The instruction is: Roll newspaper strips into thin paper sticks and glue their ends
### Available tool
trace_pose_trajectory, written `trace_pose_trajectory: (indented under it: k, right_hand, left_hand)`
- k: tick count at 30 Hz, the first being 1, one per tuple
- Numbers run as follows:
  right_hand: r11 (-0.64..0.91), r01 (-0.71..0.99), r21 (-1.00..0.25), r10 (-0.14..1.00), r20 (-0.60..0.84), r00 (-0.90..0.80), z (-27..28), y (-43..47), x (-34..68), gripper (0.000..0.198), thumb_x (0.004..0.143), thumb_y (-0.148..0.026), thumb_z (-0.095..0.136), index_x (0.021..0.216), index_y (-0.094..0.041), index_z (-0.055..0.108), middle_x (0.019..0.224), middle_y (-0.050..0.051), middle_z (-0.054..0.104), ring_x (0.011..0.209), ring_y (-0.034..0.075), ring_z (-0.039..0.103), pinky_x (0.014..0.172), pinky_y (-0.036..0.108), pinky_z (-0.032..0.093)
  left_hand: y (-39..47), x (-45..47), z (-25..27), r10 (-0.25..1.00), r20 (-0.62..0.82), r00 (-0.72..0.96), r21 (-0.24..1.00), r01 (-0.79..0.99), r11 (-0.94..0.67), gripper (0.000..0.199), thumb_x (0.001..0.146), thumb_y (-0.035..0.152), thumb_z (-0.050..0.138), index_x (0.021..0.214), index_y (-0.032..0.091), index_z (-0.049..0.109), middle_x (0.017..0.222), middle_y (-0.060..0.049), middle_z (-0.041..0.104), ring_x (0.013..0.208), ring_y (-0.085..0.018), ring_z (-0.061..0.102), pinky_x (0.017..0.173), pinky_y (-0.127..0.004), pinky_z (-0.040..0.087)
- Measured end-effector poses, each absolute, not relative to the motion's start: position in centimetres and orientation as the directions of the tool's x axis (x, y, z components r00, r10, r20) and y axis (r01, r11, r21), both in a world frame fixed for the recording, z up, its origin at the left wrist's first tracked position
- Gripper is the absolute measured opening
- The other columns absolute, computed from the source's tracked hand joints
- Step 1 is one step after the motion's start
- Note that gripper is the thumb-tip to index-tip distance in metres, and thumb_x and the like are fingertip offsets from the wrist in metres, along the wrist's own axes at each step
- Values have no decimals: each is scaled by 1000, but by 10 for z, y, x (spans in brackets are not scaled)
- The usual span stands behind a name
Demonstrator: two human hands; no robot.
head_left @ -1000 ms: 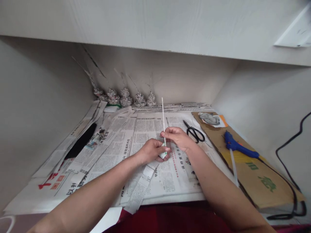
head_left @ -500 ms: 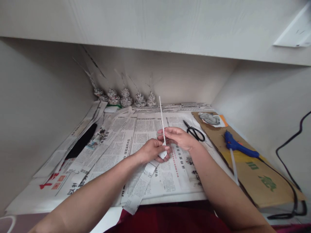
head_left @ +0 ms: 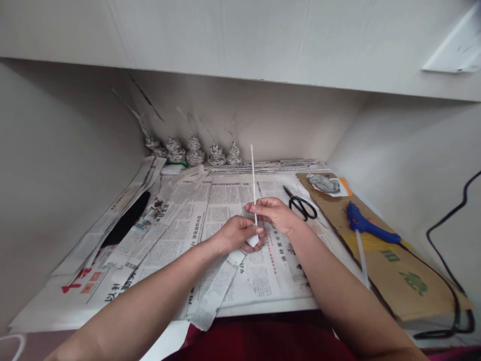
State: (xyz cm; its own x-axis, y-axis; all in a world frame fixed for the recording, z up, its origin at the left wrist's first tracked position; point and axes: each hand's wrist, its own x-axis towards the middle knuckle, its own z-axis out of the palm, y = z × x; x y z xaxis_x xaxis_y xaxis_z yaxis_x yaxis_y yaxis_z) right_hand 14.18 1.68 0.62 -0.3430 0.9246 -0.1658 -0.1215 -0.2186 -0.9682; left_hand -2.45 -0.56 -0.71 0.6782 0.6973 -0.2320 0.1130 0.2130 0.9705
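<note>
My left hand (head_left: 242, 233) is closed on a newspaper strip (head_left: 216, 293), whose loose end hangs down toward the table's front edge. Between my fingers the strip is wound around the lower end of a thin white rolled stick (head_left: 253, 175), which points up and away from me. The thumb and fingers of my right hand (head_left: 272, 213) pinch the stick just above the left hand. Part of the wrapped paper is hidden by my fingers. Black-handled scissors (head_left: 302, 205) lie just beyond my right hand on the newspaper sheets (head_left: 225, 205).
Several woven paper gourd shapes (head_left: 195, 152) stand along the back wall beside rolled paper sticks (head_left: 285, 166). Cut newspaper strips (head_left: 131, 175) and a black item (head_left: 128, 220) lie left. A blue glue gun (head_left: 372, 229) rests on cardboard (head_left: 398, 301) at right, its cord trailing.
The stick's tip has shifted slightly right and stands more upright. My right fingers have changed their position on the stick, while the left hand keeps its grip almost in place.
</note>
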Motion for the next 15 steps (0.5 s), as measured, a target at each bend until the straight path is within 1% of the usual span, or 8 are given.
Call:
trace_pose_trajectory:
  k: [2,6,7,11,13,15]
  right_hand:
    - [-229,-144,-963,934,-176,-310,7,16,140,26,63,-34,78,64,-15,62,89,5,69,70,12,60,61,24,46]
    - [-226,-97,-969,909,-174,-379,8,15,141,29,67,-39,75,79,-14,68,97,8,68,80,16,62,68,27,48]
    - [-220,-84,-972,907,-173,-384,8,16,141,29,66,-38,75,80,-14,69,97,9,68,81,16,62,69,28,48]
    - [-217,-125,-968,937,-171,-304,5,18,143,26,60,-35,80,65,-15,64,85,5,68,74,14,60,68,27,47]
    - [-224,-135,-965,932,-172,-318,5,18,143,26,63,-36,78,69,-15,65,87,5,68,76,14,61,68,28,47]
    - [-226,-97,-969,914,-176,-365,5,18,143,27,65,-38,76,75,-15,68,90,6,68,78,16,61,69,28,48]
  left_hand:
    - [-6,-24,-7,701,-228,675,971,107,212,38,77,48,58,82,11,64,73,-7,65,68,-15,63,60,-29,53]
    - [-6,-24,-7,710,-220,669,973,101,206,39,78,49,58,84,11,64,74,-7,65,67,-15,63,60,-28,52]
    - [-6,-24,-7,709,-219,670,973,99,207,39,78,48,58,83,11,64,75,-8,65,67,-14,63,60,-28,52]
    - [-6,-24,-7,699,-220,680,972,93,216,37,77,47,58,81,11,64,77,-8,65,67,-14,62,59,-27,52]
    - [-6,-24,-7,702,-214,679,973,82,216,37,78,47,58,82,11,64,76,-8,65,67,-14,62,60,-27,52]
    - [-6,-24,-6,705,-214,676,973,81,218,37,78,48,58,82,11,64,75,-7,64,66,-14,62,60,-28,52]
